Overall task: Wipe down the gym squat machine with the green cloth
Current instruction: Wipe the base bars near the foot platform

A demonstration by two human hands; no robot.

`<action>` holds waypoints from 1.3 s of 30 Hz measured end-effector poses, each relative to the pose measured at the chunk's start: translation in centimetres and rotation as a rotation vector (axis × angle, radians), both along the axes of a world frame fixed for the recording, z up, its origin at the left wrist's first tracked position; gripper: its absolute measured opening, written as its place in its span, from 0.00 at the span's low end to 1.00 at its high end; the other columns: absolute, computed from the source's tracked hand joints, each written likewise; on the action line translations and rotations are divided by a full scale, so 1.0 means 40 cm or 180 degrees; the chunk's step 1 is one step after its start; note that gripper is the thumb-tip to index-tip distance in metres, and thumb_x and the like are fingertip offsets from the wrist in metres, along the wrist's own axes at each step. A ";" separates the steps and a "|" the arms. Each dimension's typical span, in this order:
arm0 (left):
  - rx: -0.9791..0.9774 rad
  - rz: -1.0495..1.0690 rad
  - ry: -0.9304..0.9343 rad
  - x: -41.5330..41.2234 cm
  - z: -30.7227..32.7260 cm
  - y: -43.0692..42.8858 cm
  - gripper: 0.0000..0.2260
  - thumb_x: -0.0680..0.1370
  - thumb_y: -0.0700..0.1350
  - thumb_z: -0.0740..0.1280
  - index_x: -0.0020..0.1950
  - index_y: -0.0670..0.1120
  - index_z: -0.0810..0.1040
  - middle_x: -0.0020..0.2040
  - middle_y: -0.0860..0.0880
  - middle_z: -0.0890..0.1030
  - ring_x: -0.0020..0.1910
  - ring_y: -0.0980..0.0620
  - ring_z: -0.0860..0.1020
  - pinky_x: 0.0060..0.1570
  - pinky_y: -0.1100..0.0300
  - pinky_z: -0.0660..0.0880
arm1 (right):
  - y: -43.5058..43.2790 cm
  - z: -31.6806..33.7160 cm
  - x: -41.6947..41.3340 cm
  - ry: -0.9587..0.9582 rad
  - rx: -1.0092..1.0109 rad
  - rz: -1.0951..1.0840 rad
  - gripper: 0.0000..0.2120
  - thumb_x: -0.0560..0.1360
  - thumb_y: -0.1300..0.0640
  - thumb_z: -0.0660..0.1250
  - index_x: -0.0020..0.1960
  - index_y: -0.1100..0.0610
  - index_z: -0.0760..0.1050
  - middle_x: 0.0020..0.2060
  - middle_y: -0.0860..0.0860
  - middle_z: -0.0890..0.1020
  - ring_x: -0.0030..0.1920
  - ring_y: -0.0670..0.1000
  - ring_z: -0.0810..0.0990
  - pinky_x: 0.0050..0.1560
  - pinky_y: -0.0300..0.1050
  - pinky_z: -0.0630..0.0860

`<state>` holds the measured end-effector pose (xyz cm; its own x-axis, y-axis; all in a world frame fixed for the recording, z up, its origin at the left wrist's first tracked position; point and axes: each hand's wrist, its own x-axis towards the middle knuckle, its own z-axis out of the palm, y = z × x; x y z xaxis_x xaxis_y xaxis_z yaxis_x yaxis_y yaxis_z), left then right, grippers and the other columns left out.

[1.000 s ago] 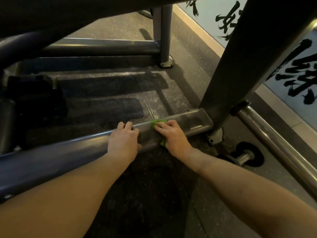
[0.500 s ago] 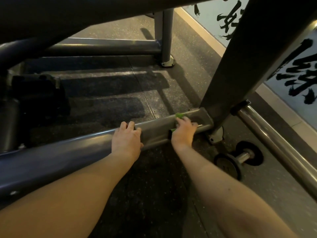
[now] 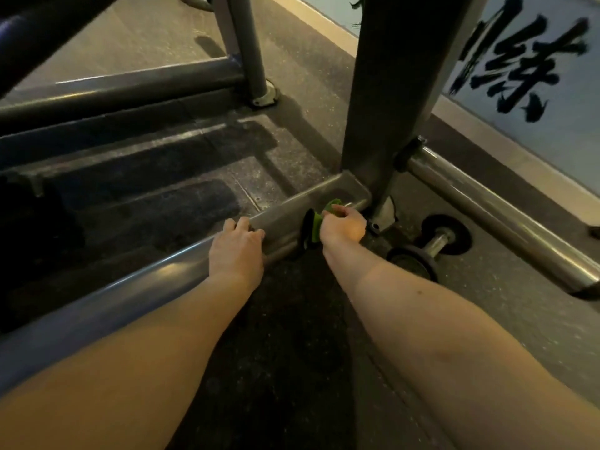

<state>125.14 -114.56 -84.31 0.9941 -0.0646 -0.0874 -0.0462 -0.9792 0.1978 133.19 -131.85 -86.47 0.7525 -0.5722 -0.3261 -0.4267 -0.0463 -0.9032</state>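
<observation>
The squat machine's low base bar (image 3: 136,287) runs from the lower left up to the foot of a wide upright post (image 3: 389,92). My left hand (image 3: 237,251) rests on top of that bar, fingers curled over its far side. My right hand (image 3: 344,224) grips the green cloth (image 3: 316,225) and presses it against the bar's right end, close to the post. Part of the cloth sticks out above and to the left of my fingers.
A small dumbbell (image 3: 428,243) lies on the rubber floor just right of my right hand. A chrome tube (image 3: 493,216) runs along the floor at the right, beside a wall with black lettering. Another frame bar (image 3: 130,89) and post cross farther back.
My right hand slid the cloth along the bar to the right, from near my left hand to the bar's end at the post. My left hand stayed on the bar.
</observation>
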 end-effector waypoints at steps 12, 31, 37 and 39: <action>0.0024 0.0074 -0.0128 -0.011 0.007 -0.014 0.21 0.79 0.47 0.70 0.71 0.52 0.74 0.70 0.49 0.69 0.67 0.47 0.68 0.60 0.51 0.73 | 0.002 -0.015 0.045 -0.0293 -0.1257 0.0383 0.13 0.81 0.57 0.66 0.65 0.51 0.77 0.66 0.53 0.69 0.64 0.56 0.71 0.69 0.54 0.70; -0.0022 0.0048 -0.0158 0.000 -0.004 -0.016 0.21 0.81 0.49 0.67 0.75 0.53 0.71 0.72 0.50 0.68 0.69 0.47 0.66 0.66 0.50 0.71 | 0.025 0.001 0.110 -0.0091 -0.2320 0.2201 0.22 0.80 0.64 0.62 0.72 0.52 0.74 0.72 0.53 0.67 0.71 0.58 0.65 0.75 0.52 0.61; -0.0095 0.0052 -0.0402 -0.063 -0.030 0.051 0.14 0.80 0.49 0.67 0.65 0.54 0.80 0.65 0.51 0.76 0.62 0.49 0.70 0.63 0.51 0.70 | 0.076 -0.037 -0.041 -0.0701 -0.2170 0.3596 0.26 0.77 0.65 0.68 0.73 0.50 0.73 0.73 0.49 0.67 0.70 0.49 0.65 0.77 0.47 0.61; -0.0342 0.0177 -0.0518 -0.089 -0.033 0.089 0.12 0.80 0.50 0.67 0.63 0.54 0.81 0.60 0.52 0.77 0.58 0.52 0.70 0.60 0.52 0.70 | -0.007 -0.008 0.020 -0.0602 -0.2235 0.3499 0.25 0.78 0.64 0.66 0.73 0.48 0.73 0.71 0.50 0.67 0.70 0.50 0.67 0.78 0.46 0.59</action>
<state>121.59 -111.01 -85.64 0.9968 -0.0093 0.0793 -0.0325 -0.9547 0.2957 134.00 -132.15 -86.77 0.9316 0.3598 -0.0512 0.2636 -0.7661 -0.5862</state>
